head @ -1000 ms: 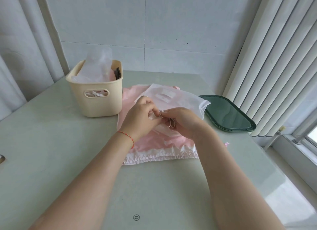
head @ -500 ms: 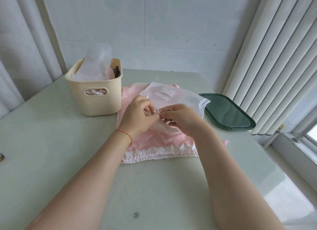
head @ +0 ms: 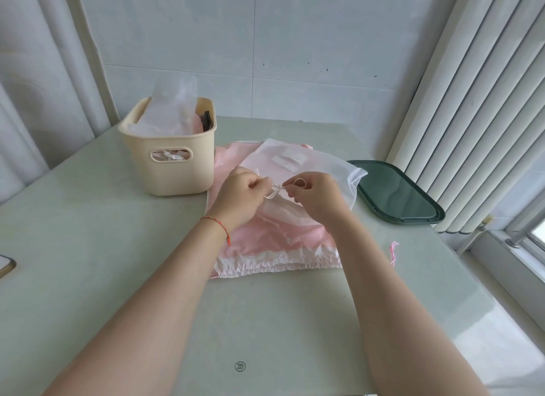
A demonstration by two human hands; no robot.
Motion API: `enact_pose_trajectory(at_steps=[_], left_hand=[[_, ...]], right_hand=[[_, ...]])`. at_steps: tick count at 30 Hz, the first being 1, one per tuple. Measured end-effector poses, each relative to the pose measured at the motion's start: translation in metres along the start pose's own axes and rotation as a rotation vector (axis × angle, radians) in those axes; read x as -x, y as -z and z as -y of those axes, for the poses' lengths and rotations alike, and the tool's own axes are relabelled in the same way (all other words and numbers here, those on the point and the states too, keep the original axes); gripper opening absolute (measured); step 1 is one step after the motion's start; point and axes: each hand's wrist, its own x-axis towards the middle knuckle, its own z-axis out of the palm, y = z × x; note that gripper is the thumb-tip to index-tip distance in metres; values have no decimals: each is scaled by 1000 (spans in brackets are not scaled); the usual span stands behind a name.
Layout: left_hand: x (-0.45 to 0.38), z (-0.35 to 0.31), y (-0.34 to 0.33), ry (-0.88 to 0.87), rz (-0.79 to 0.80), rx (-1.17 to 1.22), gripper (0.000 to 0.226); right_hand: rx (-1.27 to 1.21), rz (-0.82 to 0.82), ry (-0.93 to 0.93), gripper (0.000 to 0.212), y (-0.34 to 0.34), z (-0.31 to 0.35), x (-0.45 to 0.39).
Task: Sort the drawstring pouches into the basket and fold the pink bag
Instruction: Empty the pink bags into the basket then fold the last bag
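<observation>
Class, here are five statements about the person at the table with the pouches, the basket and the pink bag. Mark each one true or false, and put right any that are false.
1. Both hands pinch the white drawstring of the sheer white pouch. True: the left hand and the right hand each hold the cord.
2. The sheer white pouch lies on the pink bag. True.
3. The cream basket is empty. False: it already holds sheer pouches.
4. The dark green tray sits to the left of the basket. False: it sits to the right of the pink bag, near the blinds.
5. The pink bag is folded up inside the basket. False: it lies spread on the table.
</observation>
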Motion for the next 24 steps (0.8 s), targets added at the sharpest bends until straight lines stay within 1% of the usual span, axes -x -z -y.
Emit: enact_pose_trajectory(at_steps=[2,4,8,11,13,14,16,17,18,19,20,22,23,24], left_hand=[[-4,6,0,-5,-29,17,30],[-5,8,0,19,-66,-2,41],[-2,14,0,28,-144,-194,51],[1,13,-2,29,-184,-295,57],[1,13,-3,52,-194,-338,54],[1,12,-2,52,-198,-342,47],[1,15,1,11,-202,-310,19],[0,18,3,-42,-195,-297,20],[-1,20,3,-98,-165,-291,36],[-4,23,2,-143,-122,-293,44],[-6,24,1,-167,-80,-325,43],[-6,28,-7,-170,-22,-402,28],[-8,30,-9,-159,-23,-440,17],[-6,31,-9,-127,-31,-467,11]], right_hand=[[103,-31,23,10,-1,-2,-2],[211,-68,26,13,-1,-5,-4],[417,-240,5,17,1,-7,-8],[509,-289,-13,15,1,-9,-10],[512,-277,5,15,-3,-12,-9],[497,-251,11,15,-4,-14,-8],[395,-150,25,14,-6,-19,-7],[297,-93,18,12,-6,-20,-7],[197,-51,5,11,-3,-20,-7],[133,-28,-8,10,0,-21,-8],[108,-21,-15,9,3,-20,-8],[161,-13,-28,8,8,-21,-8],[182,-20,-44,10,10,-21,-6],[178,-33,-52,14,9,-22,-3]])
